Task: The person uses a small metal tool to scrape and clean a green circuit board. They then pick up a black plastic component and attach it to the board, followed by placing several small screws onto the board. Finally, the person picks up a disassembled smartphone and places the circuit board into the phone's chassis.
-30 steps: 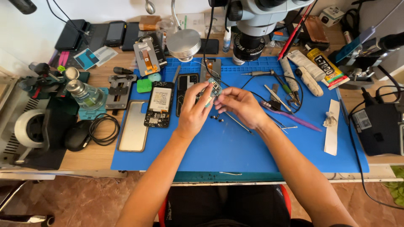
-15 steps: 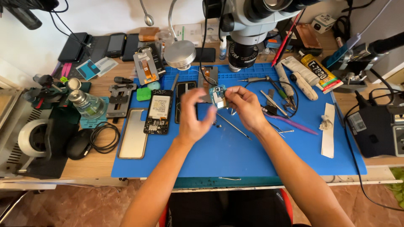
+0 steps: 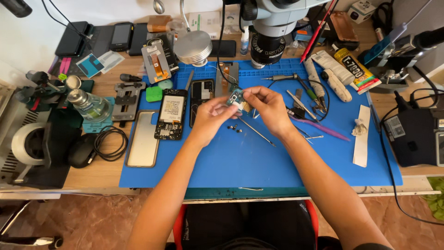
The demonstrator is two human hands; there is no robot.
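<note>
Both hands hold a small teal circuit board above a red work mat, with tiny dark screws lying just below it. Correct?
Not quite: the head view shows the work mat is blue, not red. Both the left hand and right hand do hold the small teal circuit board, with tiny dark screws just below.

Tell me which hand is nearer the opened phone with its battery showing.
Left. The left hand is just right of the opened phone; the right hand sits farther right, beyond the small circuit board both pinch.
</note>
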